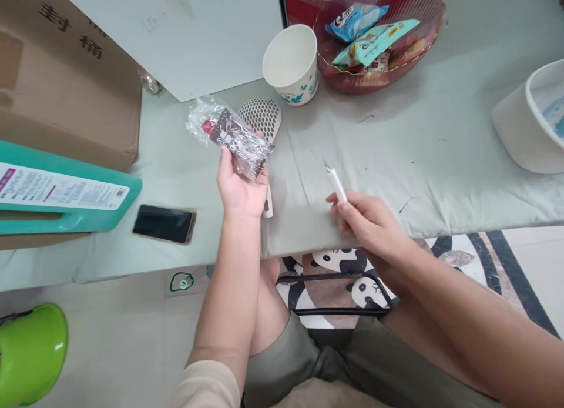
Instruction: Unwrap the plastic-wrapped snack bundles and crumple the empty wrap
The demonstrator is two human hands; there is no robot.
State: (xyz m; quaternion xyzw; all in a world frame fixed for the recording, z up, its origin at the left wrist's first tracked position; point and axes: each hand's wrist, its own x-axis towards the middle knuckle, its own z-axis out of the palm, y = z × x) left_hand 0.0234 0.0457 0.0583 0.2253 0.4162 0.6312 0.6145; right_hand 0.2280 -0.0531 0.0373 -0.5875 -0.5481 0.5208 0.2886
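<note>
A crinkled clear plastic packet (244,143) with dark printed contents and a red spot at its far end lies in my left hand (244,190). The palm faces up, with the thumb and fingers gripping the packet's sides. My right hand (370,223) pinches a slim white utility knife (337,186) between thumb and fingers. Its thin metal tip points up and away, apart from the packet. Partly hidden under the left hand, a light-coloured slotted skimmer (268,115) rests on the cloth, its handle end showing beside the wrist.
A white paper cup (293,67) stands beside a red ribbed bowl (352,82) of wrapped snacks. On the left are a black phone (164,223), a green container (118,190) and a cardboard box (88,96). A white tub (520,126) sits at right on the cloth-covered table (440,179).
</note>
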